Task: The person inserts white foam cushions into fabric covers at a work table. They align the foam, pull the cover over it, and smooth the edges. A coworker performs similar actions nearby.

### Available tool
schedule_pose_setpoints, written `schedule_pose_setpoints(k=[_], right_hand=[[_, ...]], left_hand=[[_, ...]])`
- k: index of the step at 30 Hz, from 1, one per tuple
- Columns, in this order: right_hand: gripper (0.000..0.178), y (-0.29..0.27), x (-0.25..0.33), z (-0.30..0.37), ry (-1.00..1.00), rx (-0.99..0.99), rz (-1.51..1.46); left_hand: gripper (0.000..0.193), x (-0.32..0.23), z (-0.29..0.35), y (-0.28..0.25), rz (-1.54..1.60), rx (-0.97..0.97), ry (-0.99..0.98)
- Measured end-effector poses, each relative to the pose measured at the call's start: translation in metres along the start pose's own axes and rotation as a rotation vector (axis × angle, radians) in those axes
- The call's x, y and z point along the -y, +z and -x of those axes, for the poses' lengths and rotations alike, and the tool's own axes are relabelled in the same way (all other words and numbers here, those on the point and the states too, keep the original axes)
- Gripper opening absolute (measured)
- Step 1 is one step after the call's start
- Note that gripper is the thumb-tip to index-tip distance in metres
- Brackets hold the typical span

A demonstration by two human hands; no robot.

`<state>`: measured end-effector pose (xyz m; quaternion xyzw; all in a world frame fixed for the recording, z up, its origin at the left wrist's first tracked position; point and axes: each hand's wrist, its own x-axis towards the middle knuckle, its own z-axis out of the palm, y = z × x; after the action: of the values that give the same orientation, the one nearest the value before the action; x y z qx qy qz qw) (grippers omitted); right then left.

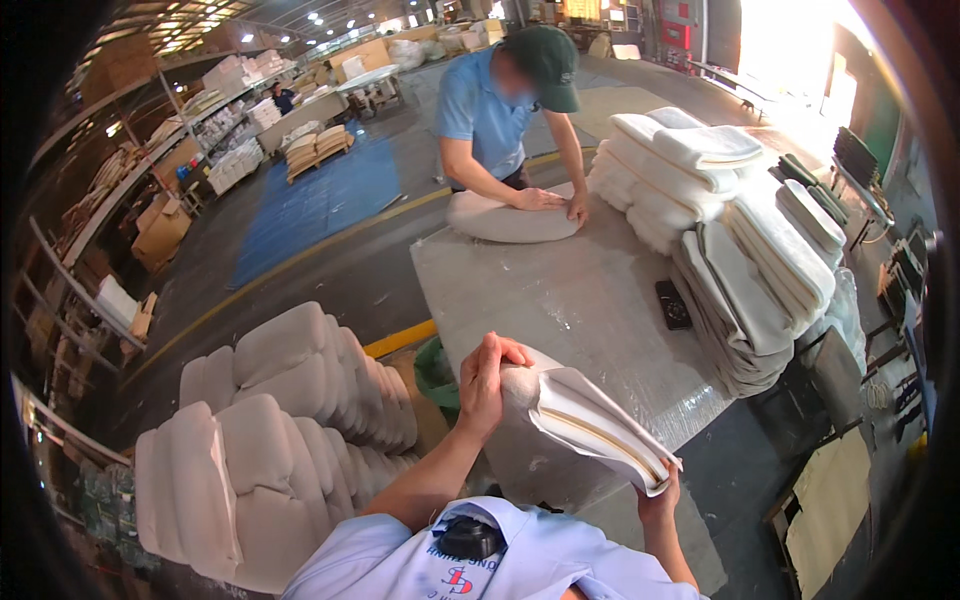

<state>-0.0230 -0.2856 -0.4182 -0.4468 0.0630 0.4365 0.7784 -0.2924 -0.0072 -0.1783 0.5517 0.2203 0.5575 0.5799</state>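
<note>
A white fabric-covered cushion (590,425) is tilted between my two hands at the near edge of the table. Its long open side faces me and shows a yellowish strip along a white inner flap. My left hand (484,383) presses on its left end, with the fingers bent over the top corner. At the other end, my right hand (660,492) grips the lower right corner by the cover's edge; part of those fingers is hidden behind the fabric.
Across the wrapped grey table (540,290), a co-worker in a blue shirt (480,115) presses another cushion (520,215). Folded white covers (690,160) and grey covers (735,300) are piled at the right, beside a black phone (673,305). Stacked cushions (265,470) stand left, near a green bag (434,375).
</note>
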Motion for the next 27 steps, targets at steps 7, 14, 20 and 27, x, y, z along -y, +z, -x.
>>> schedule_pose_setpoints(k=[7,14,20,27], right_hand=[[0.063,0.03,-0.003,-0.001,0.005,-0.148,0.09],[0.065,0.061,0.009,-0.004,-0.023,0.045,-0.097],[0.066,0.069,0.094,-0.013,-0.282,-0.046,-0.08],[0.068,0.135,0.117,-0.052,-0.528,-0.328,0.097]], left_hand=[[0.053,-0.004,-0.009,-0.036,-0.283,0.281,0.139],[0.056,-0.021,0.004,-0.086,-0.474,0.506,0.156],[0.069,0.01,0.066,-0.084,-0.278,0.373,-0.037],[0.117,0.049,0.121,-0.074,-0.136,0.814,-0.402]])
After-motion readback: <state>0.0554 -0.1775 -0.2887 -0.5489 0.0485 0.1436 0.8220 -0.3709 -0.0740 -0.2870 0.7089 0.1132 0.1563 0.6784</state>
